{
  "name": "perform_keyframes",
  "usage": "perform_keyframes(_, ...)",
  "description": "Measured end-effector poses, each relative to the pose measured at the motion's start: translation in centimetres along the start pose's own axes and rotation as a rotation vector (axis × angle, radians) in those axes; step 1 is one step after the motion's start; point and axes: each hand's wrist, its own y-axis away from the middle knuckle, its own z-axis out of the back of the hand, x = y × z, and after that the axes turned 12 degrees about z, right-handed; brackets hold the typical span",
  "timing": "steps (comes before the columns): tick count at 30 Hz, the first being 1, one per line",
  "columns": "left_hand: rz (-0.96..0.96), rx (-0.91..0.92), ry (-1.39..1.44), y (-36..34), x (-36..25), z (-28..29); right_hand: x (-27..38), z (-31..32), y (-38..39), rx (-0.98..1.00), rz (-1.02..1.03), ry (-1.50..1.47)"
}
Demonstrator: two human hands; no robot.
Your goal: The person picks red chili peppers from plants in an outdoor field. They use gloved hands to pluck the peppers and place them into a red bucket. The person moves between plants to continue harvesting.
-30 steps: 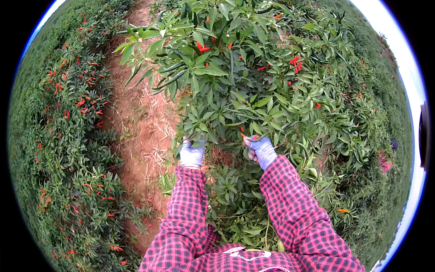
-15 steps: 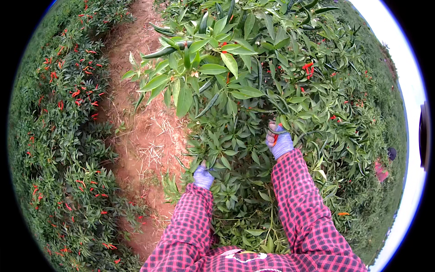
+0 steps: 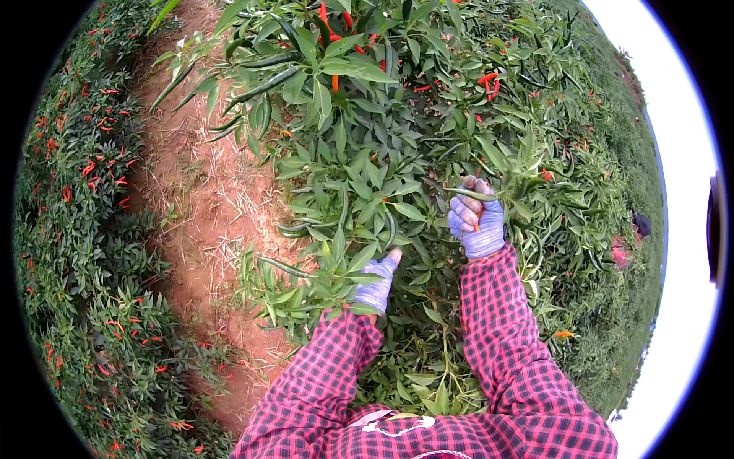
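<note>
My right hand point(image 3: 482, 227), in a pale purple glove with bare fingertips, is closed among the leaves of a chili plant point(image 3: 367, 176). An orange-red chili pepper point(image 3: 479, 220) shows between its curled fingers. Across the fingertips lies a green chili pepper point(image 3: 472, 194); whether it is gripped or hangs from the plant I cannot tell. Lower and to the left, my left hand point(image 3: 375, 284) is in the foliage, one digit stretched out and its other fingers hidden by leaves. Beside it, a leafy branch point(image 3: 294, 294) with a long green chili leans over the wrist.
Red chilies point(image 3: 490, 86) and green ones hang on the plants ahead. A strip of reddish soil with straw point(image 3: 206, 199) runs along the left, with another row of chili plants point(image 3: 84, 252) beyond it. A dark object point(image 3: 641, 223) lies among the plants far right.
My left hand has moved right and upward, past the leafy branch. My right hand stays closed and has risen slightly with the red chili. The whole view has shifted over the plants.
</note>
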Motion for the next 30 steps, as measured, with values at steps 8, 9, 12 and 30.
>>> perform_keyframes(8,-0.615,0.052,-0.506,2.0,-2.4,-7.7,5.4,1.3,5.9,-0.822,0.262,0.703)
perform_keyframes(9,-0.683,0.09,-0.605,2.4,-2.3,-9.3,5.4,2.5,6.6,-0.937,0.3,0.988)
perform_keyframes(12,-0.606,0.228,-1.011,2.4,-0.3,-11.5,4.6,4.3,7.2,-0.968,0.064,1.657)
perform_keyframes(30,-0.562,0.332,-1.062,1.7,5.3,-11.7,3.4,4.3,8.5,0.111,-0.709,2.277)
